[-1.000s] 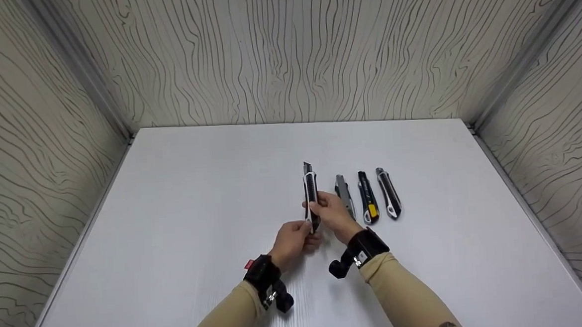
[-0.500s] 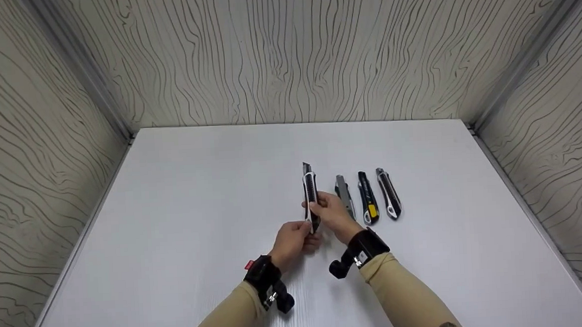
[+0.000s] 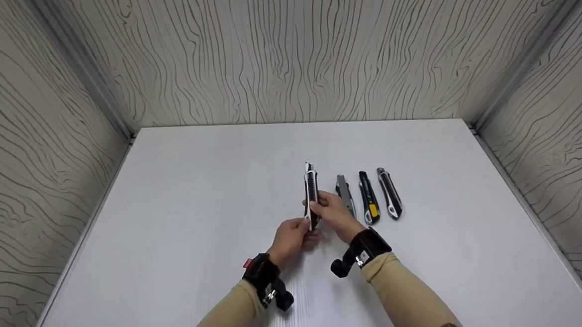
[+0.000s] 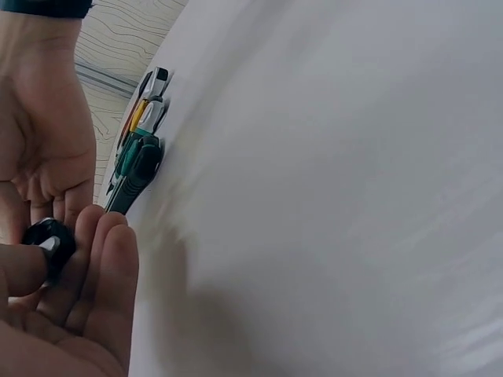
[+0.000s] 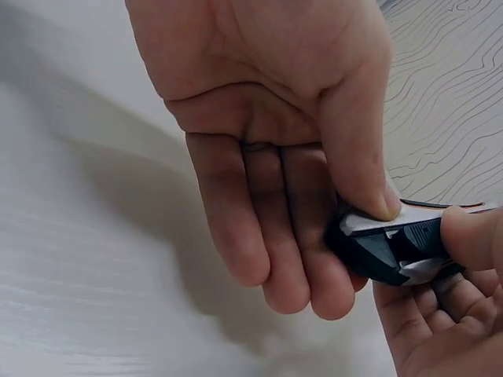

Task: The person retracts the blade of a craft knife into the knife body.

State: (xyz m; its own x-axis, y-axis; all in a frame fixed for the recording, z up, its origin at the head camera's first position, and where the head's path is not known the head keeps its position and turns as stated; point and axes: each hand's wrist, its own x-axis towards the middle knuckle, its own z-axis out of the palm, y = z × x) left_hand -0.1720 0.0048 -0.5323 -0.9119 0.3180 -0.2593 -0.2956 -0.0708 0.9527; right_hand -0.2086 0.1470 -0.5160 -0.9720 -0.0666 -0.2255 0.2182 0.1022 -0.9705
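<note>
Both hands hold one white and black snap-off utility knife (image 3: 311, 190) over the table, its bare blade end (image 3: 308, 166) pointing away from me. My left hand (image 3: 290, 238) pinches the butt end, thumb on top and fingers below. Further up the handle, my right hand (image 3: 333, 212) grips the knife's side with its thumb across the body. Seen from the right wrist, the left thumb (image 5: 365, 177) presses the pale casing near the butt, and the right thumb (image 5: 471, 236) lies on the handle beyond. Fingers hide much of the handle there.
To the right lie three more cutters, roughly parallel: a silver one (image 3: 343, 188) partly behind the right hand, a black one with a yellow slider (image 3: 368, 194), and a white and dark one (image 3: 389, 193). Patterned walls (image 3: 275, 54) enclose the white table (image 3: 197, 188).
The held knife has turned slightly, so its blade end shows bright and pale rather than dark and slanted. Both hands keep their hold with barely any shift.
</note>
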